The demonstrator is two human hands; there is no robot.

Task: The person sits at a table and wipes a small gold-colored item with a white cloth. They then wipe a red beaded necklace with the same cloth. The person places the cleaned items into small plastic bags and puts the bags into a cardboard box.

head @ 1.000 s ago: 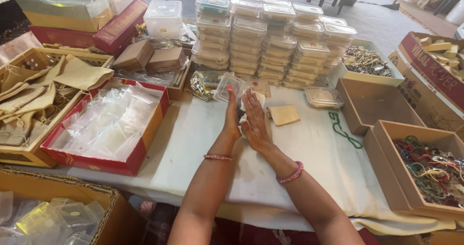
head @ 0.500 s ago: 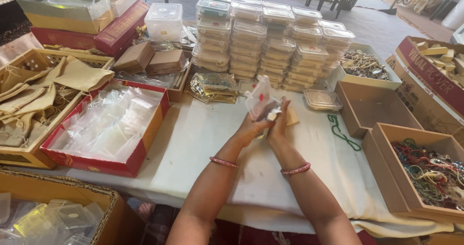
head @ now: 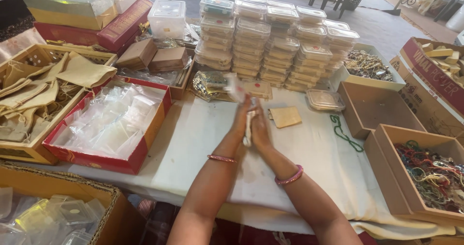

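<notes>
1. Covering the table, a white cloth [head: 193, 134] is the working surface under my remote view from the head camera.
2. Red box [head: 145, 146], at my left: it holds a loose heap of clear pouches.
3. Stacked lidded containers [head: 275, 37], at the far edge: several columns, all closed. I judge these to be the finished share of the work.
4. Brown box [head: 386, 158], at my right: it is full of tangled beaded strings in many colours. I judge these to be the share not yet packed.
5. Left hand [head: 240, 119] and right hand [head: 261, 129], above the middle of the cloth: they are pressed palm to palm, fingers straight and close together rather than curled.
6. Small clear container [head: 248, 127]: it is clamped between the two palms, with only a pale edge showing. Motion blur hides whether its lid is seated, and I cannot tell what it contains.
7. Tan card [head: 285, 116]: it lies flat on the cloth just beside the right hand.
8. Green bead string [head: 344, 131]: it lies loose on the cloth, between the card and the brown box.
</notes>
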